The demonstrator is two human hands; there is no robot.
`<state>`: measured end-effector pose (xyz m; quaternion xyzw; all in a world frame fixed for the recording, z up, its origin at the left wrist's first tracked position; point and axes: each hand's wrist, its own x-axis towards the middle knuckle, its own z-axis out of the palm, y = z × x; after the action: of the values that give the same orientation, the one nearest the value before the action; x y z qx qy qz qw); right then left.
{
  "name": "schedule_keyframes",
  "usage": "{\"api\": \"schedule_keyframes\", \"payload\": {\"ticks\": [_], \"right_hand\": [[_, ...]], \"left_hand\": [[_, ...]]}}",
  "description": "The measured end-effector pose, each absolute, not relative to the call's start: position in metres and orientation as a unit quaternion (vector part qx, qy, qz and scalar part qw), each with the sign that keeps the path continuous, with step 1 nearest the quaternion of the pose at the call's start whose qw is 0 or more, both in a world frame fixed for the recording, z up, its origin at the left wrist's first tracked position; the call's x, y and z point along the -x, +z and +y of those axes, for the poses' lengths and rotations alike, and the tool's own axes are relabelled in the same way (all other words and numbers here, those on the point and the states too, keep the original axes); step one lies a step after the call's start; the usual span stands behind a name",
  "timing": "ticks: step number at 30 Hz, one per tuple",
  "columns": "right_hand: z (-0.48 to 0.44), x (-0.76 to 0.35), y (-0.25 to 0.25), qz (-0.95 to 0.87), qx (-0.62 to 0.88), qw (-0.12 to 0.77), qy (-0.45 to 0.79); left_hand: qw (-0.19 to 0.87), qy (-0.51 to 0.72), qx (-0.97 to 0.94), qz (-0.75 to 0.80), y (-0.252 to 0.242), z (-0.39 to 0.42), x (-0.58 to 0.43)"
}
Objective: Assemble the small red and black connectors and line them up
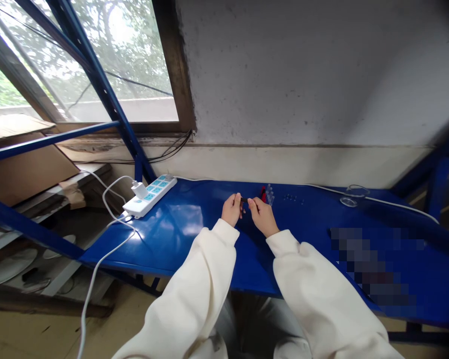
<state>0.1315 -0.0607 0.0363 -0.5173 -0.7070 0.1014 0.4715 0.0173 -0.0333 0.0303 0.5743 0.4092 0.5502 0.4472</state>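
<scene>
Above the blue table (194,244), my left hand (232,208) and my right hand (261,215) are close together, with their fingers closed. Between them runs a small, thin dark piece (244,200), pinched at one end by each hand; its exact kind is too small to make out. Just behind my right hand stand a red item (263,192) and a clear plastic piece (270,194), both partly hidden by the hand. Several tiny clear bits (290,197) lie on the table to the right of them.
A white power strip (153,195) with a plugged-in charger (139,190) sits at the table's left end, its cable hanging over the edge. A clear round object (348,201) rests at the back right, near a white cable (400,203). A blurred patch covers the right side.
</scene>
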Motion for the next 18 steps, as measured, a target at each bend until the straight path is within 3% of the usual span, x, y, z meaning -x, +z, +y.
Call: {"api": "schedule_keyframes", "payload": {"ticks": [18], "right_hand": [[-0.0624,-0.1291,0.0360,-0.743,0.484,0.441,0.138]], "left_hand": [[0.517,0.590,-0.403,0.472,0.0318,-0.0286,-0.0142]]}}
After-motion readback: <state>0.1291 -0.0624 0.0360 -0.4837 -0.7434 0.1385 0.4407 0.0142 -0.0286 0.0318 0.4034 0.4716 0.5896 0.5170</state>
